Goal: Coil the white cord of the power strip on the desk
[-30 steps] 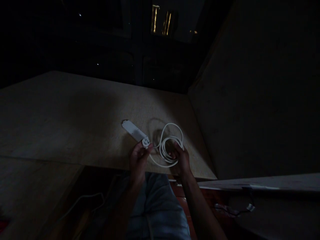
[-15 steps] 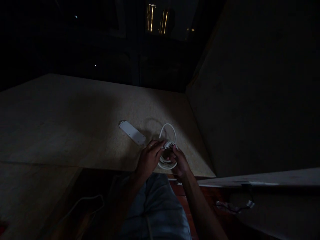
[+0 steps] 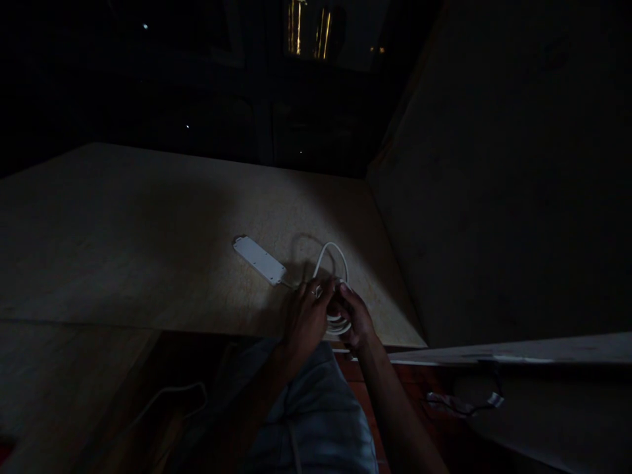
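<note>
A white power strip [image 3: 259, 259] lies face down on the ledge, its cord leading toward my hands. The white cord [image 3: 338, 327] is wound in a coil, with one loop standing up above my fingers. My right hand [image 3: 359, 321] is closed around the coil's right side. From the left, my left hand [image 3: 307, 317] reaches over the top of the coil, its fingers bent onto the cord near the right fingertips. The plug end is mostly hidden by my fingers.
The pale ledge [image 3: 187, 263] runs to a dark window at the back, and a dark wall [image 3: 494, 197] rises on the right. A thin pale cable [image 3: 172, 390] hangs at lower left. Below right lies a dark cord with a white tag [image 3: 494, 399].
My left hand has moved right, over the coil, and now covers the plug that showed between my hands. More cord shows beside the power strip. My right hand keeps its place.
</note>
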`<state>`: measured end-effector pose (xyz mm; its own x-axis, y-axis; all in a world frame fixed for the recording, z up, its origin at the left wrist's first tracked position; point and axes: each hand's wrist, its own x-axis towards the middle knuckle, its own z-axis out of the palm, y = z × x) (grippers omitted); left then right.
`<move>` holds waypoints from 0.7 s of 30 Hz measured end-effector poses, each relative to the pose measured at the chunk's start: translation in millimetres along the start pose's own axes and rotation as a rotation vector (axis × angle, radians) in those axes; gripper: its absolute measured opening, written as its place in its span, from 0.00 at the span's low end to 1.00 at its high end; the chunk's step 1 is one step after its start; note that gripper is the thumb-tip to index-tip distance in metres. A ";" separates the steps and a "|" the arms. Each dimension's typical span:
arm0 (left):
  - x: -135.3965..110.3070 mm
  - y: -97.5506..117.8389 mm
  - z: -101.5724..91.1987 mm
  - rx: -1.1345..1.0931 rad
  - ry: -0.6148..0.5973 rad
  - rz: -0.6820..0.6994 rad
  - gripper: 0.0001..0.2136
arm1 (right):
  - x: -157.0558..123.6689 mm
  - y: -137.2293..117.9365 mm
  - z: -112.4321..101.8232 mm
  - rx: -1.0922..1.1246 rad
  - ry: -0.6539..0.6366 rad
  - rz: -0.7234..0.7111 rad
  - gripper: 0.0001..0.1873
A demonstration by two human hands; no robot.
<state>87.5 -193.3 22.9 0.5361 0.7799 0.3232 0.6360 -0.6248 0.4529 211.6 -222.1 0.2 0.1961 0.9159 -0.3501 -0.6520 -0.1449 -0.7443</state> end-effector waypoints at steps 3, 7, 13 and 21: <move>-4.5 -4.1 1.6 0.065 0.014 0.016 0.22 | -0.8 2.3 -1.7 -0.057 0.040 0.008 0.22; -0.3 -16.7 -3.4 -0.086 0.157 0.028 0.18 | -2.9 -3.0 3.4 -0.106 0.079 -0.036 0.20; 19.8 -33.1 -21.1 -0.446 0.329 -0.161 0.21 | -20.8 -37.5 6.7 -0.219 -0.036 -0.015 0.17; 20.0 -40.0 -37.8 -0.824 0.115 -0.261 0.17 | -41.2 -94.0 -21.1 -0.077 -0.093 -0.057 0.23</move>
<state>51.7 -151.2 42.7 0.3419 0.9210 0.1866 0.1024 -0.2339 0.9669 280.3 -254.2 72.6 0.1601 0.9539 -0.2539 -0.5826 -0.1164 -0.8044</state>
